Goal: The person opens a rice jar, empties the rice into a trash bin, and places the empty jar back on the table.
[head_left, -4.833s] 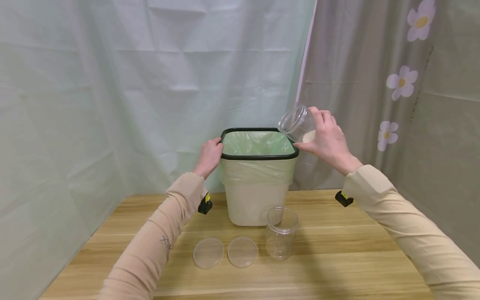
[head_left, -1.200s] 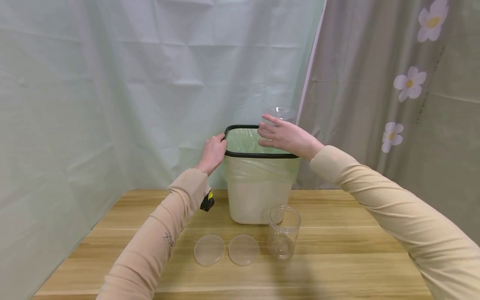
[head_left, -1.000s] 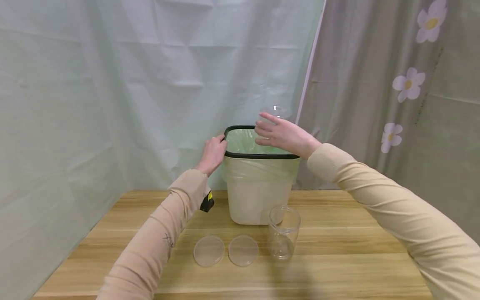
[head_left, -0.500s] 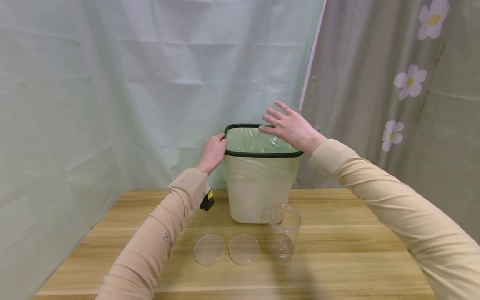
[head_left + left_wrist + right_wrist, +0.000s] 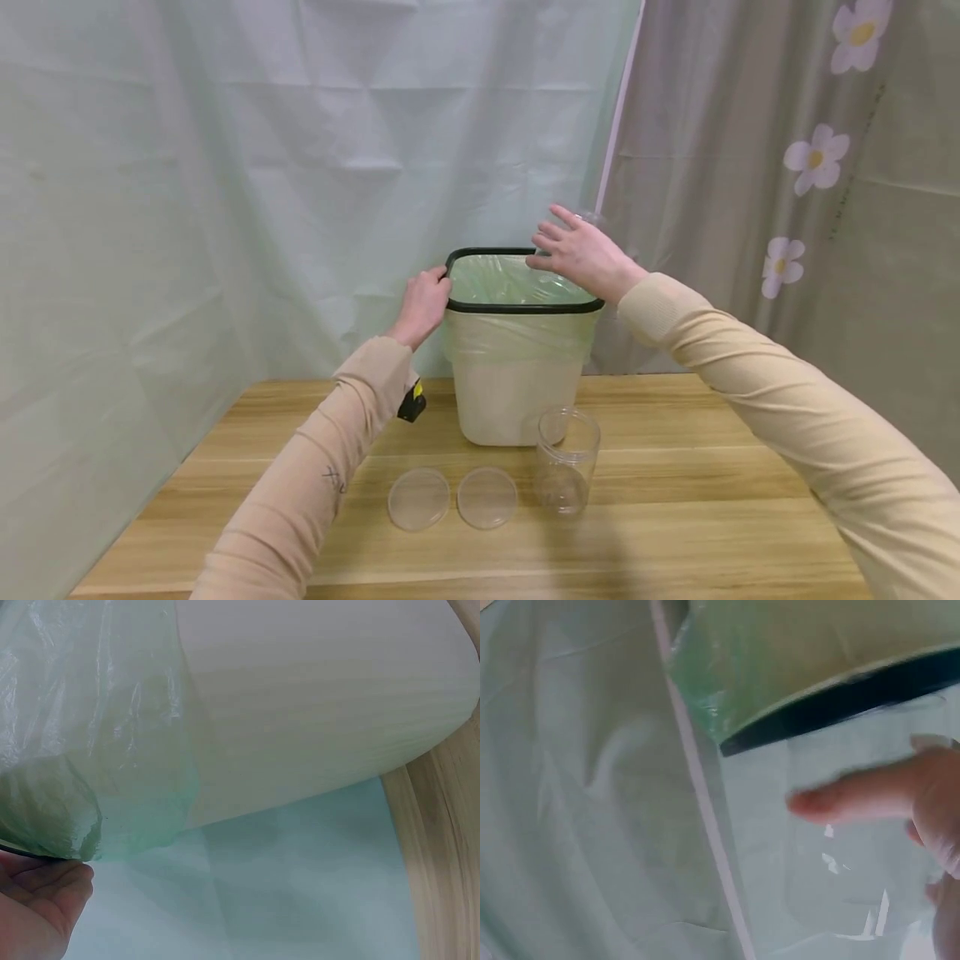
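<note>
The left hand (image 5: 423, 304) grips the black rim (image 5: 517, 308) of a cream trash bin (image 5: 517, 400) at its left side. A pale green liner bag (image 5: 487, 279) folds down over the bin's outside, also showing in the left wrist view as a green bag (image 5: 142, 787). Above the bin's right side, the right hand (image 5: 581, 254) holds a clear plastic jar (image 5: 840, 892), tipped over and mostly hidden behind the hand in the head view. No white grains show in the jar in the right wrist view. That hand's thumb lies along the jar's wall.
A second clear jar (image 5: 567, 467) stands upright in front of the bin. To its left, two round clear lids (image 5: 418, 498) lie flat side by side on the wooden table (image 5: 712, 517). Pale curtains (image 5: 300, 192) hang behind.
The right hand moved left and turned over, tipping the jar that earlier showed white grains over the bin. Over the last second it rose slightly. The left hand stayed on the rim.
</note>
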Demonstrator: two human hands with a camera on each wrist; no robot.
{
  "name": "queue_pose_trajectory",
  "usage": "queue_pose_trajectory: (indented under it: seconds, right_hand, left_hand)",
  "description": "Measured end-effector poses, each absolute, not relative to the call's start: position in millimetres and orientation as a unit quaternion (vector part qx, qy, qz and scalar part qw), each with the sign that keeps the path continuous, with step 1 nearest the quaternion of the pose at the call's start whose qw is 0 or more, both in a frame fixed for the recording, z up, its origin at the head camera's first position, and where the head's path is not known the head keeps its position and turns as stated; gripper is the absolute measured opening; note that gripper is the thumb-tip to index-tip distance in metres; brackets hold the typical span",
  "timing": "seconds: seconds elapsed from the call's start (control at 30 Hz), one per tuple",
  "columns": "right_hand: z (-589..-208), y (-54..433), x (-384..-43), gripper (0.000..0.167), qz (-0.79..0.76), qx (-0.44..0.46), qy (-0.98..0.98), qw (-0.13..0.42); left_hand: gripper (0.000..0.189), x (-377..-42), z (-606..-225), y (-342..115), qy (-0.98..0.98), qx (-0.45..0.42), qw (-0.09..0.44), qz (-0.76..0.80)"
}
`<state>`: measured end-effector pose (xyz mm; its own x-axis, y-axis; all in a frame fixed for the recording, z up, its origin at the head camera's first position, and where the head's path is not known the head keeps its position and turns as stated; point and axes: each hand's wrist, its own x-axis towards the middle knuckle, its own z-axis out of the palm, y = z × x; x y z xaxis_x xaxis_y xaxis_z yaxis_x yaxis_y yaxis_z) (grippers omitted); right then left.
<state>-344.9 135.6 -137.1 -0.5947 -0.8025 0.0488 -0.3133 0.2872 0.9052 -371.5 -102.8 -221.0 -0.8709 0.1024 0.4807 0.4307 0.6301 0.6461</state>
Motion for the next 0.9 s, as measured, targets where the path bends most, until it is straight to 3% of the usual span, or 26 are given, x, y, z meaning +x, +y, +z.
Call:
queue_pose_trajectory:
  seconds: [0.17, 0.3, 0.4, 0.57, 0.67, 0.9]
  right_hand:
    - [-137.6, 131.4, -344.1, 0.066, -0.467, 0.367, -0.75, 0.29]
    - [-139.6, 127.7, -342.5, 0.06, -0.404, 0.355, -0.794, 0.282]
    - [-140.8, 126.1, -342.3, 0.062, -0.368, 0.349, -0.82, 0.267]
    - [-138.0, 126.1, -344.3, 0.068, -0.469, 0.34, -0.772, 0.261]
    - [-136.9, 127.6, -344.3, 0.068, -0.452, 0.355, -0.776, 0.261]
    - [-139.5, 130.3, -343.9, 0.056, -0.33, 0.366, -0.808, 0.324]
  left_hand:
    - [0.042, -371.2, -221.3, -103.5, -0.88, -0.149, 0.201, -0.403]
    - [0.042, -370.2, -221.2, -103.0, -0.882, -0.147, 0.194, -0.405]
    - [0.042, -370.1, -221.6, -102.8, -0.881, -0.146, 0.188, -0.409]
    - [0.042, -369.6, -221.2, -101.7, -0.882, -0.147, 0.186, -0.408]
    - [0.041, -370.9, -221.5, -101.9, -0.88, -0.148, 0.192, -0.407]
    - [0.038, -370.4, -220.6, -102.3, -0.879, -0.15, 0.202, -0.405]
